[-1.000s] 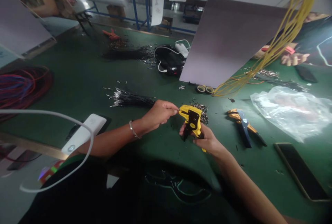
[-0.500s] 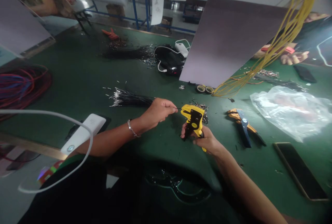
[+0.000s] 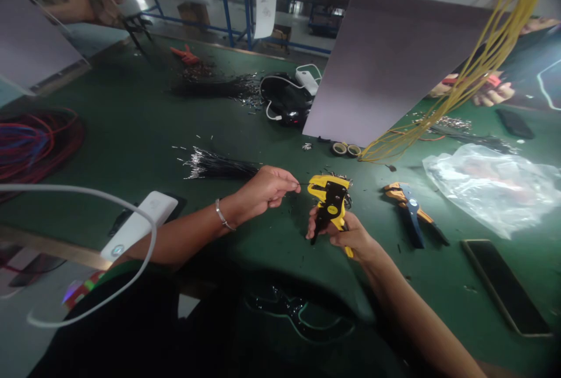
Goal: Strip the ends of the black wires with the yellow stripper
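Observation:
Between thumb and fingertips my left hand (image 3: pixel 272 188) pinches a thin black wire (image 3: pixel 304 184). The wire's free end reaches to the jaws of a yellow-and-black wire stripper (image 3: pixel 331 197). My right hand (image 3: pixel 344 232) is wrapped round the stripper's handles and holds it upright over the green table. Left of my left hand lies a bundle of black wires (image 3: pixel 223 165) with bare, silvery ends fanned out; its right end is hidden behind that hand. Behind the stripper sits a small heap of metal-tipped pieces (image 3: pixel 346 181), partly covered by the tool.
A blue-and-orange wire stripper (image 3: pixel 410 211), a phone (image 3: pixel 506 287) and a clear plastic bag (image 3: pixel 491 185) lie to the right. Two tape rolls (image 3: pixel 346 149) stand by a grey panel (image 3: pixel 385 68). Yellow wires (image 3: pixel 473 80) hang down. Another person's hand (image 3: pixel 493 94) shows beyond the panel.
The stripper in my right hand has shifted slightly right, and its handles look more spread. More of the black wire shows between my left fingertips and the jaws.

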Tool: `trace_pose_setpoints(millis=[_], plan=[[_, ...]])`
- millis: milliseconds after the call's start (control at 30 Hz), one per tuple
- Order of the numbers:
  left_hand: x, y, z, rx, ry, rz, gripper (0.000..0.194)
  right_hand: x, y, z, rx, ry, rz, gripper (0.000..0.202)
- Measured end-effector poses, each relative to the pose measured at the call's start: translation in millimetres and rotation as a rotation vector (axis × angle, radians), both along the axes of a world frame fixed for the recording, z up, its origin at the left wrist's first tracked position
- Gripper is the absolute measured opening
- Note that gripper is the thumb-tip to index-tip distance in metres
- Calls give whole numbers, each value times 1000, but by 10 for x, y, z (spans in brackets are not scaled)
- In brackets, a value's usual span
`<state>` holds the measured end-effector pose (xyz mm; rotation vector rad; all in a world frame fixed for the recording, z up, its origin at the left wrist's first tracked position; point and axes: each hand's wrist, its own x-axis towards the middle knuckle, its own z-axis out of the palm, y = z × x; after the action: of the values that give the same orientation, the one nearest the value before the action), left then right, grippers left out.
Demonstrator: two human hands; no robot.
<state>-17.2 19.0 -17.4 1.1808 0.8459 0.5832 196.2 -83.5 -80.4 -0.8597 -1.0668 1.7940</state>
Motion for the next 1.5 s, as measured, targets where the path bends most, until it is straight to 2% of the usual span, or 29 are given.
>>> trace_pose_setpoints(millis=[233, 467, 700, 1067, 1500], plan=[[34, -19, 6, -49, 43, 28, 10, -25, -24, 37, -4, -33, 19, 56], [42, -6, -57, 12, 123, 75, 6, -26, -33, 48, 18, -112, 28, 56], [36, 18, -85, 5, 127, 36, 9, -70, -46, 53, 33, -89, 21, 52], [19, 39, -64, -10, 156, 4, 8, -61, -53, -70, 46, -39, 15, 37], [13, 41, -66, 15, 159, -16, 9, -108, -72, -12, 44, -53, -18, 31]])
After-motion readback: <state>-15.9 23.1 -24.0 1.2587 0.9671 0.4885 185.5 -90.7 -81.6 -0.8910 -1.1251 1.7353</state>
